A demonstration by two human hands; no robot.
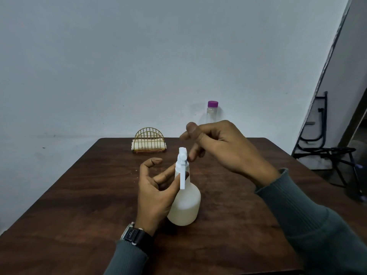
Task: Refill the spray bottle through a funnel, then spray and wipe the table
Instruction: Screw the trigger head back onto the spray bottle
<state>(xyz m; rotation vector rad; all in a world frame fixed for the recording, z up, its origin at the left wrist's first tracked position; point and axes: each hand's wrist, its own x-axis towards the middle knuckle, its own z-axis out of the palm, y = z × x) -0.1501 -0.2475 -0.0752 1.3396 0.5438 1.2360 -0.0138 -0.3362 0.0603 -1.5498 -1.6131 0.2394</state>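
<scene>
A white spray bottle point(185, 205) with its white trigger head point(182, 157) screwed on stands upright near the middle of the brown table point(79, 195). My left hand point(154, 193) lies against the bottle's left side, fingertips touching the neck behind the trigger and thumb lifted away. Just above and to the right of the spray head hovers my right hand point(220, 147), fingers loosely spread and holding nothing. A clear bottle with a purple cap point(212, 110) stands at the far edge, partly hidden by my right hand. No funnel is in view.
A gold wire holder point(149, 135) with a folded pale cloth point(139, 146) sits at the table's far edge, left of centre. A black metal frame point(325, 151) stands on the floor to the right of the table. A plain wall rises behind.
</scene>
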